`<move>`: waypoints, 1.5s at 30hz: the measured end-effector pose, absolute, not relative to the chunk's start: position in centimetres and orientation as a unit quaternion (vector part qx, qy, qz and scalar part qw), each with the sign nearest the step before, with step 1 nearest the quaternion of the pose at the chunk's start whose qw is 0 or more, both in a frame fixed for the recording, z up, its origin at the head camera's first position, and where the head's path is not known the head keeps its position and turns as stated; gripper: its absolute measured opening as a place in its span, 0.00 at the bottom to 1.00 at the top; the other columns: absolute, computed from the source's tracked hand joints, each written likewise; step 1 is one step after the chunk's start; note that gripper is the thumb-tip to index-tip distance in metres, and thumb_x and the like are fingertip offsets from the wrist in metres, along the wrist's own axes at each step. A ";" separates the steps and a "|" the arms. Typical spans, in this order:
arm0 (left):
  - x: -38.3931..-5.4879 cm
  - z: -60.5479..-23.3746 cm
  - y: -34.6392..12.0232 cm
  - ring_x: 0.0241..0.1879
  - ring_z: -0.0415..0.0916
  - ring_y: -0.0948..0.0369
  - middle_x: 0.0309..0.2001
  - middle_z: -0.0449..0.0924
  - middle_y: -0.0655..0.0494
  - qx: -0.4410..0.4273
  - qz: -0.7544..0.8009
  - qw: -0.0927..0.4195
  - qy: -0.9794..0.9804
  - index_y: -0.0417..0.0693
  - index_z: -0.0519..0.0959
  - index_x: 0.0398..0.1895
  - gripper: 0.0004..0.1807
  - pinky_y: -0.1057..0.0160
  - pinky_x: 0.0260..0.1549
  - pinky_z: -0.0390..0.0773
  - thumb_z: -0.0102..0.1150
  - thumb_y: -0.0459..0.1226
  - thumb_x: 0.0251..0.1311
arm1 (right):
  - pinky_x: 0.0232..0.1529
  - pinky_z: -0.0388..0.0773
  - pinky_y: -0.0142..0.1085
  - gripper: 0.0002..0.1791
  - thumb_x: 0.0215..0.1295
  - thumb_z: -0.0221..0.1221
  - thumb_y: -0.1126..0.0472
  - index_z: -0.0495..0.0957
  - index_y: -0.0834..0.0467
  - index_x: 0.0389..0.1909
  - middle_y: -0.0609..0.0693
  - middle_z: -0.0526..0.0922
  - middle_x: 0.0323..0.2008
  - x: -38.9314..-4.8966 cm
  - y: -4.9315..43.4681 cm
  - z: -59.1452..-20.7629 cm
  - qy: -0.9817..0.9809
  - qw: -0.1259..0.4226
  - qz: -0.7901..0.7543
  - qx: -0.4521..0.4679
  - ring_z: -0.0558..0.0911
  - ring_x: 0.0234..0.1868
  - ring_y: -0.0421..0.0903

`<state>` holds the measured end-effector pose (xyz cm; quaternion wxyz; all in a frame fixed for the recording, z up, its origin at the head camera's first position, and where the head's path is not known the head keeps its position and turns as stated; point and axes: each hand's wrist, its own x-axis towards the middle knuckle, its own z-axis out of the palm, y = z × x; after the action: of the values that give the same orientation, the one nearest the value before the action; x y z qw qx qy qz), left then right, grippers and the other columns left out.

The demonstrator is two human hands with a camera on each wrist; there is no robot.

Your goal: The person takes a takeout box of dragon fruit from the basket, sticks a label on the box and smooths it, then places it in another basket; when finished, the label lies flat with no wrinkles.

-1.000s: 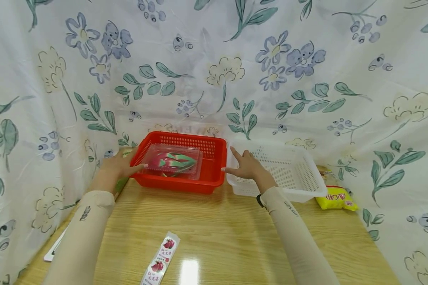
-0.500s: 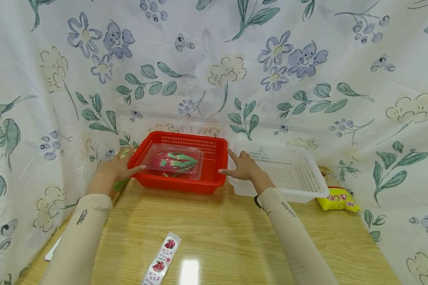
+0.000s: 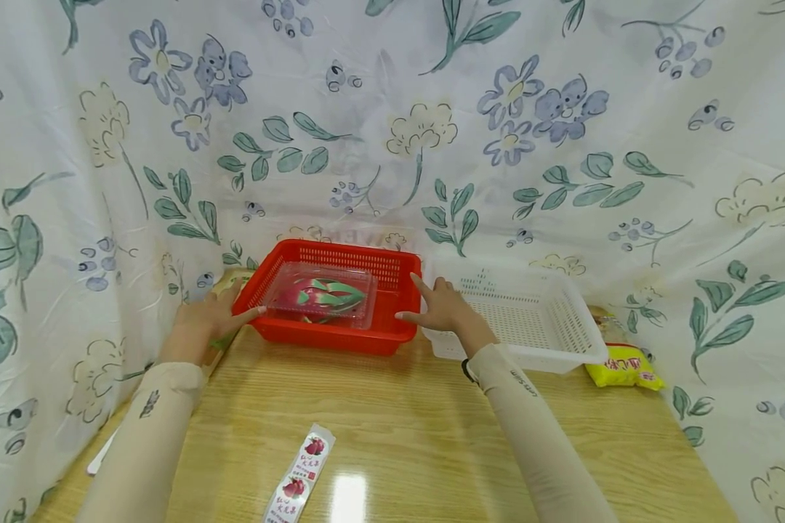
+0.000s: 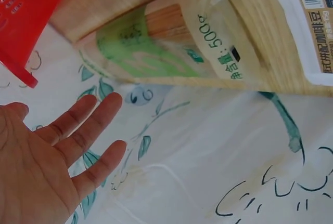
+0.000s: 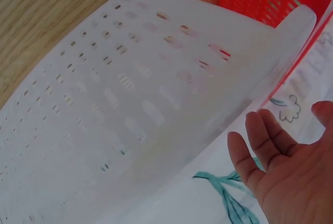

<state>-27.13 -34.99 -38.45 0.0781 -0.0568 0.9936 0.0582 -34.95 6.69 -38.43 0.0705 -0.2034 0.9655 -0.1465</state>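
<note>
A red plastic basket stands at the back of the table. In it lies a clear plastic box over a pink-and-green dragon fruit. My left hand is spread at the basket's left side, thumb at the rim; its palm and straight fingers show in the left wrist view. On the other side, my right hand reaches to the red basket's right rim, index finger and thumb extended. It overlaps the white basket there. Neither hand grips anything.
A strip of dragon fruit labels lies at the front of the table. A green-and-beige 500 g bag rests beside the left hand. Yellow packaging sits right of the white basket. Floral cloth hangs behind.
My right hand has moved left, from over the white basket's edge to the red basket's right rim. The left hand has shifted slightly outward. The view has drifted a little.
</note>
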 end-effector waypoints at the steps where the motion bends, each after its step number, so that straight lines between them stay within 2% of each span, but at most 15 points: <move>1: -27.1 -38.5 -35.1 0.58 0.65 0.28 0.65 0.57 0.18 -0.058 0.058 0.079 0.993 0.41 0.42 0.78 0.58 0.29 0.52 0.69 0.27 0.76 0.60 | 0.54 0.78 0.52 0.55 0.57 0.60 0.29 0.46 0.43 0.80 0.63 0.66 0.59 -35.0 6.5 -38.5 0.965 0.071 -0.145 -0.205 0.68 0.56 0.57; 5: -27.0 -38.8 -35.3 0.57 0.65 0.27 0.67 0.55 0.18 -0.062 0.064 0.082 0.993 0.40 0.43 0.78 0.59 0.30 0.51 0.70 0.26 0.77 0.59 | 0.54 0.77 0.52 0.55 0.57 0.59 0.28 0.46 0.44 0.80 0.63 0.66 0.59 -35.0 5.9 -38.6 0.965 0.073 -0.142 -0.210 0.68 0.56 0.57; 8: -26.8 -39.1 -35.5 0.53 0.67 0.28 0.68 0.53 0.19 -0.069 0.081 0.088 0.990 0.41 0.42 0.79 0.59 0.33 0.48 0.72 0.24 0.77 0.58 | 0.56 0.77 0.52 0.55 0.56 0.58 0.27 0.47 0.45 0.80 0.64 0.66 0.60 -34.9 5.5 -38.6 0.966 0.066 -0.128 -0.216 0.68 0.56 0.57; 11: -26.5 -39.4 -35.6 0.42 0.73 0.35 0.66 0.56 0.20 -0.074 0.100 0.099 0.987 0.44 0.41 0.79 0.59 0.41 0.37 0.78 0.22 0.78 0.58 | 0.56 0.76 0.51 0.56 0.57 0.57 0.26 0.47 0.46 0.80 0.63 0.67 0.60 -34.9 5.0 -38.6 0.967 0.057 -0.113 -0.223 0.69 0.57 0.57; 14: -26.2 -39.7 -35.8 0.35 0.74 0.41 0.65 0.59 0.20 -0.071 0.107 0.109 0.986 0.46 0.37 0.80 0.58 0.50 0.29 0.77 0.19 0.77 0.59 | 0.57 0.76 0.51 0.55 0.57 0.57 0.26 0.47 0.45 0.80 0.63 0.67 0.62 -34.9 4.5 -38.8 0.966 0.054 -0.108 -0.227 0.68 0.58 0.58; 16: -26.2 -40.0 -35.9 0.37 0.76 0.40 0.65 0.60 0.21 -0.064 0.106 0.110 0.986 0.47 0.34 0.80 0.57 0.48 0.30 0.77 0.16 0.77 0.60 | 0.59 0.75 0.52 0.55 0.57 0.57 0.26 0.47 0.45 0.80 0.64 0.65 0.64 -35.0 4.2 -38.9 0.966 0.055 -0.104 -0.230 0.68 0.61 0.59; 20: -26.2 -40.6 -36.0 0.50 0.73 0.31 0.66 0.59 0.22 -0.053 0.114 0.108 0.986 0.47 0.29 0.79 0.55 0.39 0.40 0.78 0.13 0.75 0.61 | 0.62 0.72 0.54 0.55 0.57 0.57 0.26 0.48 0.44 0.80 0.65 0.62 0.69 -35.0 3.5 -39.0 0.964 0.053 -0.099 -0.240 0.66 0.64 0.61; 23: -26.1 -40.9 -36.0 0.54 0.71 0.29 0.66 0.58 0.21 -0.050 0.133 0.111 0.984 0.46 0.27 0.78 0.54 0.39 0.41 0.78 0.13 0.74 0.62 | 0.61 0.73 0.53 0.55 0.57 0.56 0.25 0.48 0.44 0.79 0.66 0.63 0.67 -35.0 2.9 -39.1 0.962 0.048 -0.094 -0.251 0.68 0.61 0.60; 27: -26.1 -41.2 -35.9 0.56 0.71 0.31 0.65 0.60 0.20 -0.046 0.147 0.105 0.982 0.45 0.27 0.78 0.53 0.39 0.42 0.78 0.14 0.73 0.64 | 0.61 0.73 0.52 0.55 0.57 0.55 0.25 0.48 0.45 0.80 0.65 0.65 0.65 -35.0 2.1 -39.3 0.960 0.043 -0.081 -0.263 0.69 0.60 0.60; 31: -26.0 -41.2 -35.7 0.58 0.70 0.30 0.65 0.62 0.21 -0.047 0.143 0.097 0.984 0.46 0.27 0.79 0.52 0.36 0.46 0.76 0.14 0.73 0.64 | 0.67 0.65 0.54 0.56 0.58 0.54 0.25 0.48 0.49 0.80 0.65 0.62 0.70 -35.0 1.5 -39.4 0.959 0.044 -0.073 -0.269 0.65 0.67 0.63; 35: -26.1 -41.3 -35.7 0.59 0.68 0.29 0.65 0.61 0.21 -0.051 0.138 0.095 0.984 0.46 0.27 0.78 0.53 0.34 0.47 0.75 0.13 0.73 0.64 | 0.72 0.58 0.53 0.57 0.58 0.54 0.25 0.48 0.55 0.79 0.63 0.60 0.72 -34.9 1.0 -39.6 0.960 0.047 -0.058 -0.270 0.61 0.71 0.62; 41: -26.3 -41.3 -35.6 0.60 0.67 0.29 0.65 0.61 0.20 -0.049 0.148 0.094 0.983 0.45 0.27 0.78 0.52 0.34 0.48 0.75 0.14 0.72 0.65 | 0.72 0.59 0.51 0.59 0.58 0.53 0.25 0.48 0.59 0.79 0.62 0.62 0.70 -35.2 0.5 -40.1 0.963 0.041 -0.036 -0.266 0.63 0.69 0.59; 45: -26.3 -41.4 -35.5 0.59 0.68 0.29 0.65 0.61 0.20 -0.046 0.146 0.091 0.984 0.46 0.28 0.79 0.52 0.34 0.47 0.75 0.14 0.72 0.65 | 0.73 0.57 0.51 0.59 0.59 0.53 0.24 0.48 0.61 0.78 0.62 0.59 0.73 -35.3 0.3 -40.3 0.962 0.043 -0.045 -0.265 0.60 0.72 0.61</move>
<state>-26.31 -35.45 -41.39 0.0905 -0.0460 0.9841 0.1456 -35.31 0.31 -40.35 0.0432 -0.2648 0.9623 -0.0448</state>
